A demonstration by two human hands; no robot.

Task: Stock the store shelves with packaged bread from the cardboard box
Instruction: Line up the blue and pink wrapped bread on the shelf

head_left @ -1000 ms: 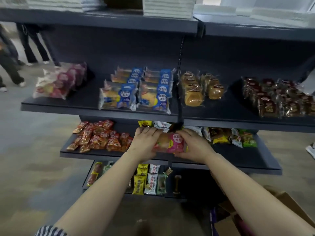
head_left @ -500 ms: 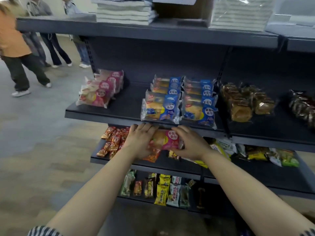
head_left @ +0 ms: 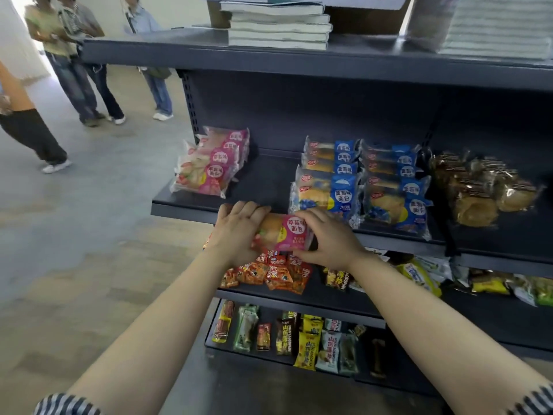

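Note:
I hold one pink-labelled bread packet [head_left: 284,232] between both hands, just in front of the front edge of the middle dark shelf [head_left: 185,206]. My left hand [head_left: 236,232] grips its left end and my right hand [head_left: 326,238] grips its right end. A stack of the same pink bread packets [head_left: 211,164] lies on that shelf to the upper left. Blue-labelled bread packets [head_left: 359,181] lie on the shelf right behind my right hand. The cardboard box is out of view.
Brown bread in clear wrappers [head_left: 478,190] lies at the shelf's right. Snack packets [head_left: 275,272] fill the lower shelves. Books [head_left: 278,25] are stacked on the top shelf. Several people [head_left: 74,55] stand in the aisle at upper left.
Both hands have lifted the pink packet from the level of the lower snack shelf up to the middle shelf's front edge. My view has swung left.

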